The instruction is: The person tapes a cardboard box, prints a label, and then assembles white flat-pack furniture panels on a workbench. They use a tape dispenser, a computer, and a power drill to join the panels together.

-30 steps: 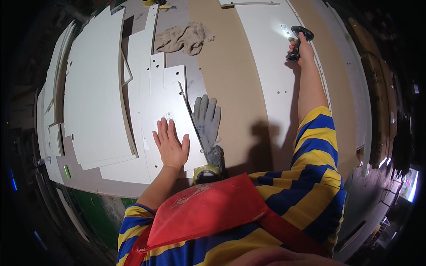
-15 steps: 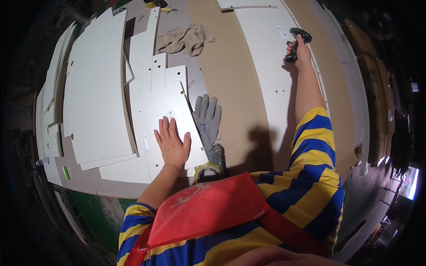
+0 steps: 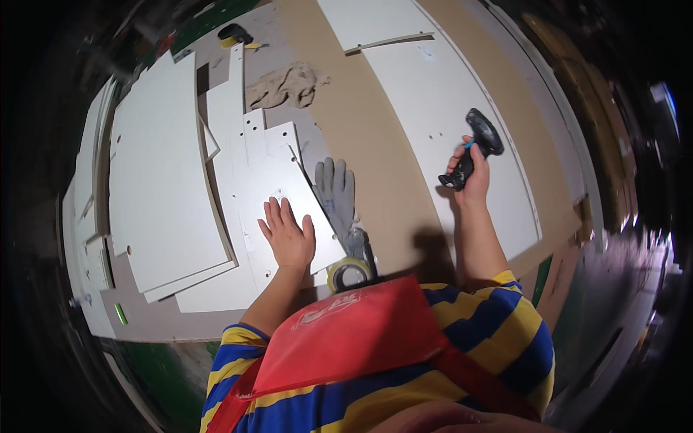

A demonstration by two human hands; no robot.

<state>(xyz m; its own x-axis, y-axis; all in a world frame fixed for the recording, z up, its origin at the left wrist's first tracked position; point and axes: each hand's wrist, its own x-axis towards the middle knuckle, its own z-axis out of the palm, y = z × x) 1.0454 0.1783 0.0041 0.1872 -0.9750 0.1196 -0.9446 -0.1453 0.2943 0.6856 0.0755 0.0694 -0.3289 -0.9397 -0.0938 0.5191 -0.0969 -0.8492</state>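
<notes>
My right hand (image 3: 473,172) is wrapped round the handle of a black handheld barcode scanner (image 3: 485,133), held over a long white panel (image 3: 408,90). A small label (image 3: 426,52) sits near that panel's far part, beyond the scanner. My left hand (image 3: 289,234) lies flat with fingers spread on a smaller white board (image 3: 278,169) with drilled holes. Just beyond its fingertips, another label (image 3: 280,193) shows in part. Beside this board lies a grey work glove (image 3: 336,187), and a roll of tape (image 3: 349,275) stands near my red apron (image 3: 346,317).
Stacked white panels (image 3: 170,180) fill the left side. A crumpled brown rag (image 3: 287,85) and a black and yellow tape dispenser (image 3: 235,34) lie farther back. Brown cardboard (image 3: 375,159) runs under the long panel. A thin strip (image 3: 390,43) crosses its far part. A green object (image 3: 120,313) lies front left.
My right hand has drawn the scanner back toward me and slightly left, bending the arm. The view has shifted a little. My left hand stays on the smaller board.
</notes>
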